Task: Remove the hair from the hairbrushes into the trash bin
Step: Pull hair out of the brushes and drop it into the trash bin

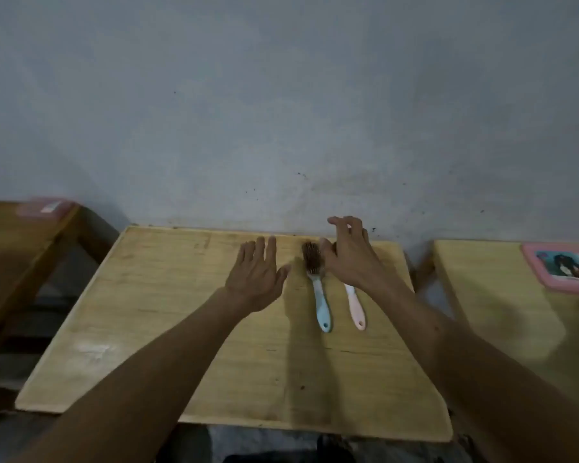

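1. I count two hairbrushes on the middle wooden table (154, 329), lying side by side with handles toward me.
2. The blue-handled brush (319, 289) lies on the left; its head is matted with brown hair (311, 259).
3. The pink-handled brush (355, 307) lies just to its right; my hand covers its head, so I cannot tell how much hair it carries.
4. I see two bare hands. My left hand (256, 275) hovers flat beside the blue brush, fingers spread apart, holding nothing.
5. My right hand (350, 255) is above the pink brush's head, fingers loosely curled and apart; I cannot tell whether it touches the brush.
6. Three tables in all: one on each side, each bearing one pink flat item (564, 267).
7. I see no trash bin.
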